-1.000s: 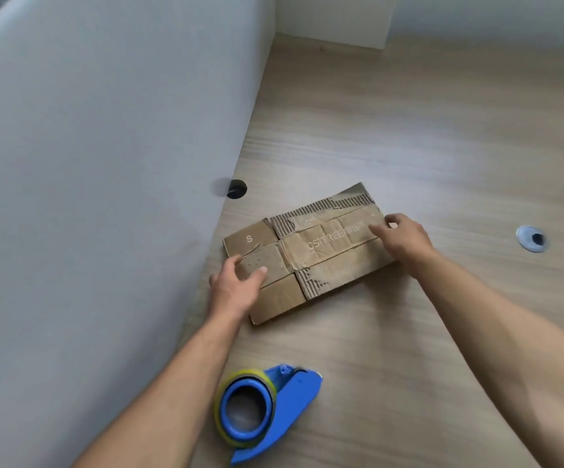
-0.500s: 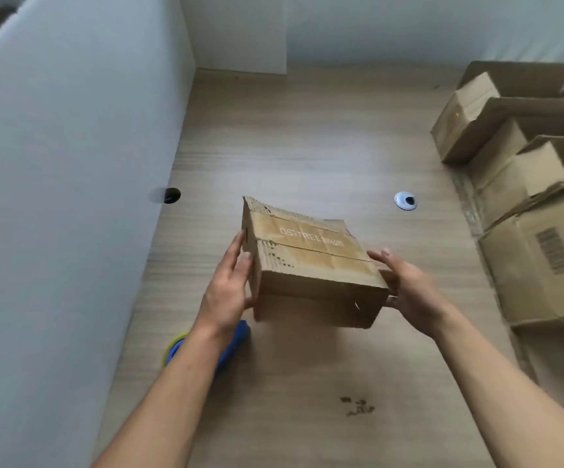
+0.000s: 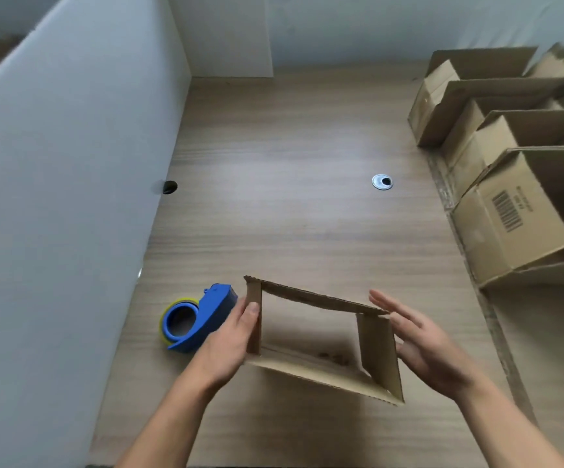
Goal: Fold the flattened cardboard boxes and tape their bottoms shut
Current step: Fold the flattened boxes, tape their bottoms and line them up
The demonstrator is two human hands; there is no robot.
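A small cardboard box [image 3: 377,352] is held up between my two hands above the wooden table [image 3: 290,197], its open side facing me so I look into it. My left hand [image 3: 231,336] presses flat against its left wall, thumb on the front edge. My right hand [image 3: 419,339] lies with straight fingers along its right wall. A blue tape dispenser [image 3: 196,319] with a yellowish roll lies on the table just left of my left hand.
Several folded cardboard boxes [image 3: 510,217] stand in a row along the table's right side, open tops up. A white partition wall [image 3: 54,197] runs along the left. A silver cable grommet [image 3: 382,182] sits mid-table, and a dark hole [image 3: 169,187] is by the wall.
The box lay flat and taped side up a second ago; both hands lifted it and turned it over, so its open side now faces me. The view swung right, showing the boxes.
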